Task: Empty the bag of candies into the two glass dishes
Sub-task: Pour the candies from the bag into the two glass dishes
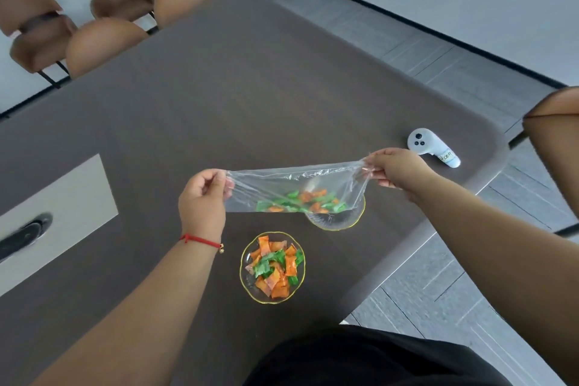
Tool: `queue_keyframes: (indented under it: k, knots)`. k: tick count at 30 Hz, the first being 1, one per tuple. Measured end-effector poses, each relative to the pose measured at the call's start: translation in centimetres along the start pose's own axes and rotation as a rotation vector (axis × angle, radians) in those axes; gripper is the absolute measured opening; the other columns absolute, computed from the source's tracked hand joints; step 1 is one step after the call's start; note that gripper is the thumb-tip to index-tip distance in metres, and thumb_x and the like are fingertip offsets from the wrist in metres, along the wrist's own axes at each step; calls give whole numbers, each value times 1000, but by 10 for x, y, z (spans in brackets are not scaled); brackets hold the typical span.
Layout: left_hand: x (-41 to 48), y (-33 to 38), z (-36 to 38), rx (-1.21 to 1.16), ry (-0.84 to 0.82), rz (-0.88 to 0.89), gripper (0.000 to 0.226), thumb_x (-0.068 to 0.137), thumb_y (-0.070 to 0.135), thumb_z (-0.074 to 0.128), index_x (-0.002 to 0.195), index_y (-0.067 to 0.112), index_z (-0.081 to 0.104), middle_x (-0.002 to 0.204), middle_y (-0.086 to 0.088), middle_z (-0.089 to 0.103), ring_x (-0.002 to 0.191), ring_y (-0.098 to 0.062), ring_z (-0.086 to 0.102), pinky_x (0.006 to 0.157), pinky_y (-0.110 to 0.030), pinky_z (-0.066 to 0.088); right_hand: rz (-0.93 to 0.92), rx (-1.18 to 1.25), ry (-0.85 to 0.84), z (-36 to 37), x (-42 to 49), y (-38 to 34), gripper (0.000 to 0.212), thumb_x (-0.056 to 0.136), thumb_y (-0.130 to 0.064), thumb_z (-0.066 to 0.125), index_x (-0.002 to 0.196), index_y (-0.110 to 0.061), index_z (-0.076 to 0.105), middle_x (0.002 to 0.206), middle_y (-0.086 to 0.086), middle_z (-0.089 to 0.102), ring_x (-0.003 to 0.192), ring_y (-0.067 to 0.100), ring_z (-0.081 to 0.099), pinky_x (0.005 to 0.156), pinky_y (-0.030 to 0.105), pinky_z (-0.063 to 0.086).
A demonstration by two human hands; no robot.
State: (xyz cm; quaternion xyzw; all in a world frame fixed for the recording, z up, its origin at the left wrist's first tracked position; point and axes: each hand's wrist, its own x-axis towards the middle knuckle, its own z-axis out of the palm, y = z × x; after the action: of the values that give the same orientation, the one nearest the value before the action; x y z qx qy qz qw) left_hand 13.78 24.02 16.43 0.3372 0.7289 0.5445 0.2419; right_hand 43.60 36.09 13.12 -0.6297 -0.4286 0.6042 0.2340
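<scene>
Up above the tabletop (282,88), the clear bag (291,189) is stretched between two hands. One end is pinched tight in the left hand (203,200), the other end in the right hand (396,171). Orange and green candies (305,200) sit low in the bag, right over the far glass dish (336,219). Close by, the near glass dish (272,266) is full of candies.

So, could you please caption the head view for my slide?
Both hands stretch a clear bag of candies over the far dish.
</scene>
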Motion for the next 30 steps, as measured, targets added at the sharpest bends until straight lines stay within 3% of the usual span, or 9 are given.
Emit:
queue_keyframes:
  k: [4, 8, 14, 20, 30]
  knots:
    - [3, 5, 18, 32, -6, -7, 19, 93, 13, 56, 80, 24, 65, 75, -1, 67, 74, -17, 64, 85, -44, 57, 46, -29, 14, -7, 7, 6, 13, 87, -11, 57, 82, -20, 65, 84, -3, 72, 75, 10, 68, 65, 25, 46]
    - [2, 22, 32, 214, -107, 111, 14, 93, 18, 54, 84, 22, 64, 78, -1, 68, 78, -22, 67, 84, -41, 56, 107, -47, 22, -9, 13, 14, 21, 87, -7, 52, 76, -21, 63, 82, -2, 71, 73, 9, 69, 60, 22, 42]
    - [8, 47, 45, 288, -140, 205, 24, 93, 23, 53, 77, 40, 60, 79, 6, 68, 81, -17, 68, 82, -41, 57, 161, -66, 0, -6, 18, 24, 20, 90, -7, 51, 75, -19, 58, 77, -2, 66, 70, 10, 65, 62, 24, 41]
    - [12, 59, 46, 320, -144, 241, 14, 94, 24, 54, 85, 29, 64, 80, 6, 68, 78, -12, 68, 82, -42, 57, 155, -47, 16, -5, 28, 32, 12, 92, -20, 53, 81, -21, 58, 90, 2, 72, 82, 16, 70, 66, 27, 45]
    - [13, 65, 47, 364, -160, 266, 13, 94, 24, 55, 88, 27, 66, 82, 13, 68, 79, -8, 68, 81, -40, 58, 162, -14, -4, 4, 35, 38, 10, 92, -22, 55, 83, -22, 57, 101, 6, 72, 75, 14, 70, 58, 24, 42]
